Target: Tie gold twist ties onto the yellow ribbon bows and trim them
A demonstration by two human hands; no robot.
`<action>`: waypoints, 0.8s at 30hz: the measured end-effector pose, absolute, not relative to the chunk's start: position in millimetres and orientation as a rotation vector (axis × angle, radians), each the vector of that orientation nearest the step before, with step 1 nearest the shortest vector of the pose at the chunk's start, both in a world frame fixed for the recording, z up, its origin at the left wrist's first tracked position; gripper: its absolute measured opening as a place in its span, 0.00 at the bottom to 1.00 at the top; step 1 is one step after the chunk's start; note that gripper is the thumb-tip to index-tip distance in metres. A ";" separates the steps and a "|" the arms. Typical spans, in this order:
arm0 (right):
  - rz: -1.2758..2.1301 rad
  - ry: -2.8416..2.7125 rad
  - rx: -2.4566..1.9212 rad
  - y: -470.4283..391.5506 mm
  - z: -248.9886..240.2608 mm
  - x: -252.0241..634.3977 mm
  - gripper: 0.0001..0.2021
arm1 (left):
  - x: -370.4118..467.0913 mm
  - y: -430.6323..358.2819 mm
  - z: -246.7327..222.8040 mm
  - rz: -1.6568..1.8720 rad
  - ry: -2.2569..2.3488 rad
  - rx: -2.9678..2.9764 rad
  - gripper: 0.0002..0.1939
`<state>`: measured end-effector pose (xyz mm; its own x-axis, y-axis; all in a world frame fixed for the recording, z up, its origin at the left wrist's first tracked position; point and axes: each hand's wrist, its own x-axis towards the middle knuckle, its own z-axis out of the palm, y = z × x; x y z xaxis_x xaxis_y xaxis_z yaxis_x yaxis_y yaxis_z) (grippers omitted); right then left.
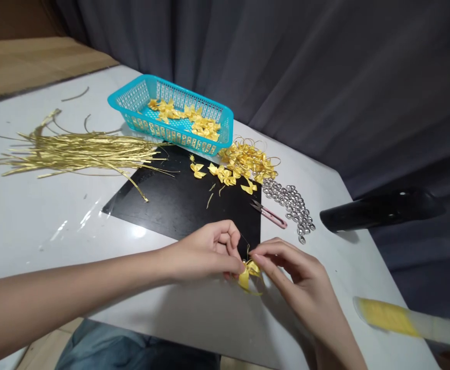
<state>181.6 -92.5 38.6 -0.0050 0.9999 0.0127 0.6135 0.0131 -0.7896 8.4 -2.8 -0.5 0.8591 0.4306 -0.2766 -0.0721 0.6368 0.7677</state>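
Note:
My left hand [219,252] pinches a yellow ribbon bow [244,281] over the near edge of the black mat, with its ribbon tails hanging down. My right hand [300,272] is closed at the fingertips on a thin gold strand [248,250] that rises from the top of the bow. The knot itself is partly hidden by my fingers. Beyond my hands, a few finished-looking yellow bows [225,174] lie on the black mat [171,198]. Pink-handled thread snips [273,217] rest at the mat's right edge.
A blue plastic basket [147,123] at the back holds several yellow bows. To its left lies a bundle of gold strands [86,154]. Yellow looped ribbons [250,158] and silver beads [290,200] are piled to the right. A black cylindrical object [363,211] sticks over the table's right side.

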 end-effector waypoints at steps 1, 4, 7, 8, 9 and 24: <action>0.795 -1.689 -1.654 -92.9 38.7 181.6 0.05 | 8.0 -2.8 -0.3 0.297 0.466 0.847 0.16; 0.756 -1.736 -1.622 -94.1 39.8 180.7 0.04 | 6.8 -2.7 -0.1 0.306 0.457 0.873 0.16; 0.736 -1.836 -1.615 -95.5 42.0 178.9 0.04 | 6.3 -2.6 0.0 0.305 0.434 0.894 0.15; 0.733 -1.865 -1.614 -95.9 42.7 178.5 0.04 | 6.4 -2.5 0.1 0.306 0.429 0.899 0.15; 0.735 -1.886 -1.612 -96.5 43.3 178.3 0.04 | 6.5 -2.4 0.2 0.309 0.426 0.905 0.14; 0.774 -1.924 -1.481 -96.5 38.5 175.9 0.07 | 5.6 -4.1 1.9 0.393 0.416 0.892 0.13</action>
<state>175.9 -96.5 38.5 -0.2114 0.9723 0.0993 0.6326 0.2136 -0.7445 5.6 -4.1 1.9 0.8510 0.4924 -0.1828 -0.1546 0.5675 0.8087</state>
